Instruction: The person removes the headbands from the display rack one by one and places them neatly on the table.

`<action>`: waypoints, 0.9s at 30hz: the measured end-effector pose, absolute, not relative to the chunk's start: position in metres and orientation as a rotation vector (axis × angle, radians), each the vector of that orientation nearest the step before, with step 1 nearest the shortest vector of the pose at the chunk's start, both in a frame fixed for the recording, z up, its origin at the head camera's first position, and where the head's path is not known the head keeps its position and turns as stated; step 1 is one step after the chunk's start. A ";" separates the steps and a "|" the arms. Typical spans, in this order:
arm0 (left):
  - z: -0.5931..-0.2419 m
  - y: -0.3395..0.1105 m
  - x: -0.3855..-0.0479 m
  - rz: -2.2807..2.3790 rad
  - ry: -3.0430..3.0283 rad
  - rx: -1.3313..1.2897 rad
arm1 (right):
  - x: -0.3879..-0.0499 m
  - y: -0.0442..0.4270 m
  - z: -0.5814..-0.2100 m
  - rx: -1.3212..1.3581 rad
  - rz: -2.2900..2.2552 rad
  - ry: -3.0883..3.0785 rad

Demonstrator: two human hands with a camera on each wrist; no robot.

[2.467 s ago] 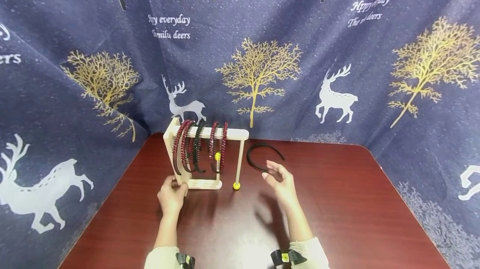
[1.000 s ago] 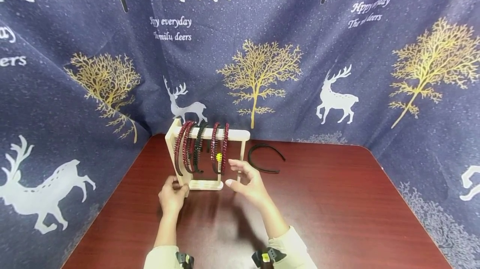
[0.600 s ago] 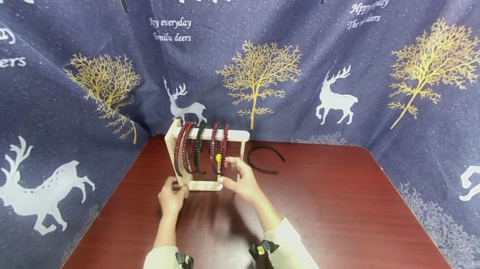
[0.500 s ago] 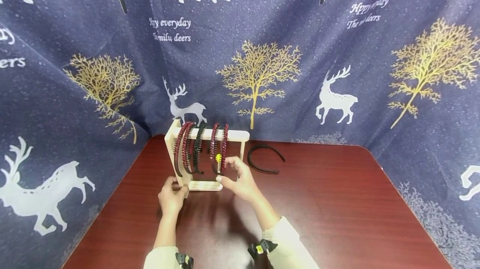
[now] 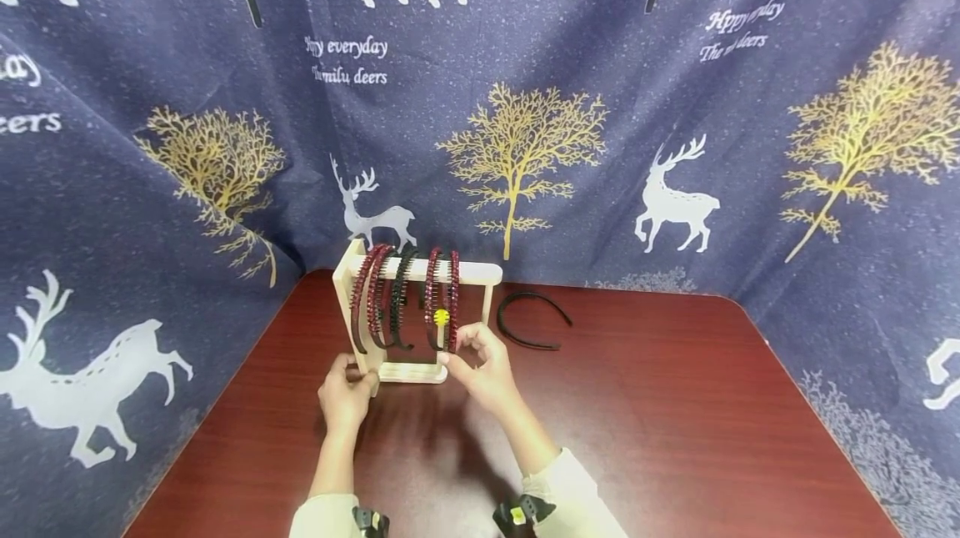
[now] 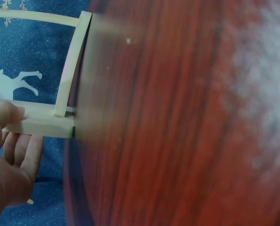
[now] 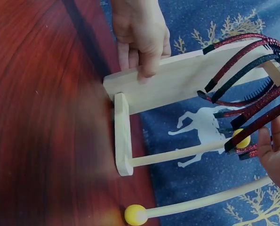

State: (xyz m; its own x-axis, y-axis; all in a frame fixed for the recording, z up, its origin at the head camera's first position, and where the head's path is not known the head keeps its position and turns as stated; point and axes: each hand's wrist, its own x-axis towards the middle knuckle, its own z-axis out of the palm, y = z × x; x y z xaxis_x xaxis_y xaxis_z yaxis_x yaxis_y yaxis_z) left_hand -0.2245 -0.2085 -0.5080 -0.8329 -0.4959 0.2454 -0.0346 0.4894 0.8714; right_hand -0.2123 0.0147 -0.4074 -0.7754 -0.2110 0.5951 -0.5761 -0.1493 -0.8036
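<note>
In the head view, my left hand [image 5: 345,396] grips the lower part of the upright board of a pale wooden stand [image 5: 480,273]; its thumb lies on one face and the fingers on the other [image 6: 24,150]. Several toothed headbands hang over the stand's top bar. A dark green headband [image 5: 397,300] hangs between red ones, and a red headband [image 5: 453,296] is farthest right. At that band's lower end, my right hand [image 5: 491,371] appears to pinch it between thumb and fingers. The right wrist view shows this hand only partly, close against the red band [image 7: 260,123].
A black headband [image 5: 528,344] lies on the table to the right of the stand. The stand has a lower bar [image 5: 412,373] and thin rods with yellow balls [image 7: 136,214]. Printed fabric [image 5: 510,37] hangs behind the reddish-brown table [image 5: 660,404].
My right hand has moved left from near the black headband to the rightmost red headband. That band's lower end has shifted slightly right. My left hand has stayed on the stand.
</note>
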 end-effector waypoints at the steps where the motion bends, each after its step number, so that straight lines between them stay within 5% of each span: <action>1: -0.508 -0.208 -0.225 -1.308 -2.268 0.435 | -0.211 0.015 -0.408 0.884 2.027 -1.845; 27: -0.509 -0.209 -0.225 -1.313 -2.276 0.449 | -0.216 0.046 -0.400 0.811 1.903 -1.618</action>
State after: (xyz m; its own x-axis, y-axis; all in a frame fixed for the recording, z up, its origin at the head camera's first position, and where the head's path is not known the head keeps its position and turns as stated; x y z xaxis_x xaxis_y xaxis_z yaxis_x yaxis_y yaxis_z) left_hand -0.2249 -0.2087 -0.5094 -0.8352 -0.4975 0.2343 -0.0463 0.4882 0.8715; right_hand -0.2158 0.0458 -0.4000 -0.6919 0.0008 0.7220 -0.7127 -0.1604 -0.6829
